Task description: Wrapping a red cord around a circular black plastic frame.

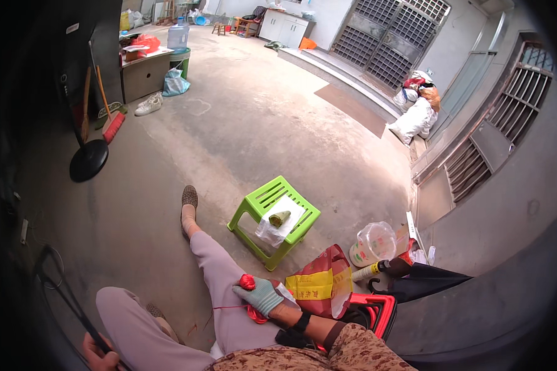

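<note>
Right hand (261,297) fingers squeeze red string (247,282), left hand (100,353) fingers a black thing (77,311) (lower left); green roll (280,218) shows none.

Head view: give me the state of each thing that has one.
Right hand: gloved, closed
Red cord: bunched, in that hand
Left hand: bare, closed
Long black object: in that hand
Green stool: upright
Green roll: lying on its side
Barred gate: shut
White cabinet: doors shut
Water jug: upright
Broom: head down
</note>
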Tool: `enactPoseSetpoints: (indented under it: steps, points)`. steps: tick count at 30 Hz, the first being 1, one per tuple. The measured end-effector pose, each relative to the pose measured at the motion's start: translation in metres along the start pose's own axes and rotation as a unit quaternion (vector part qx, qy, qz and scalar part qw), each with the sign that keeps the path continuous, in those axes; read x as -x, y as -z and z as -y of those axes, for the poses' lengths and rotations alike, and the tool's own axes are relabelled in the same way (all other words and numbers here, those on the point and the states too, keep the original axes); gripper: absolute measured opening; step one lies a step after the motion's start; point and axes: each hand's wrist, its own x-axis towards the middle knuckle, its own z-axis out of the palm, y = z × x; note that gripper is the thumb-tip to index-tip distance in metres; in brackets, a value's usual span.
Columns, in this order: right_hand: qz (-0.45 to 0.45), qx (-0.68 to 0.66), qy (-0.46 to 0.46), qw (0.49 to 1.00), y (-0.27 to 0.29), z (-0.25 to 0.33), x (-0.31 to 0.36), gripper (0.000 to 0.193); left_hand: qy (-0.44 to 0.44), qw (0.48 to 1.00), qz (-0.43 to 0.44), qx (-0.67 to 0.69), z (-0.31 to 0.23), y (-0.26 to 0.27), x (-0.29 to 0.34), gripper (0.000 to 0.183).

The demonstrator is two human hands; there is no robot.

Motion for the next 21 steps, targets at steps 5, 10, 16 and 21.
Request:
enactPoseSetpoints:
  steps: [5,10,16,21]
  points:
    - [-0.012,-0.318,-0.131,0.939,0.011,0.003,0.016,0.023,0.009,0.993,0.115,0.007,-0.024,-0.136,0.009,0.046]
    - [-0.069,-0.446,-0.206,0.868,0.042,0.001,0.031,0.018,0.111,0.983,0.122,0.082,0.001,-0.172,0.001,0.019]
    - [-0.119,-0.470,-0.234,0.842,0.044,-0.012,0.033,0.018,0.209,0.936,0.082,0.271,0.049,-0.158,-0.033,0.009]
    - [-0.045,-0.454,-0.235,0.858,0.032,0.023,0.039,0.024,0.128,0.969,0.097,0.189,0.070,-0.163,-0.044,0.012]
